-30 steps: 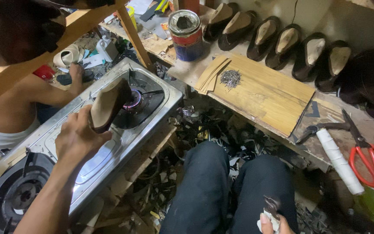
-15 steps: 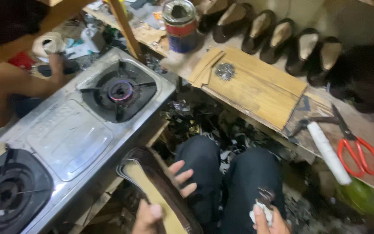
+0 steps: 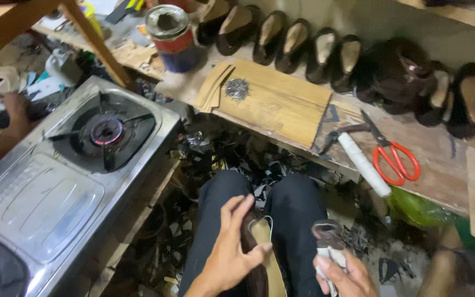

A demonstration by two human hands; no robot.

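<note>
The left hand (image 3: 232,250) grasps a dark brown leather shoe with tan insole (image 3: 260,247) on the lap — probably light, stiff-soled, best gripped along its sides; the right hand (image 3: 343,274) clenches grey metal pincers (image 3: 328,239).

Your shoe (image 3: 260,247), brown with a tan sole facing up, lies on your lap; the pincers (image 3: 325,236) stand upright beside it.

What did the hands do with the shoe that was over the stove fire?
The left hand carried the shoe away from the lit burner and down onto the lap, still gripping it. The right hand kept holding its pincers near the knee. The stove, scissors and shelf of shoes stayed where they were.
</note>
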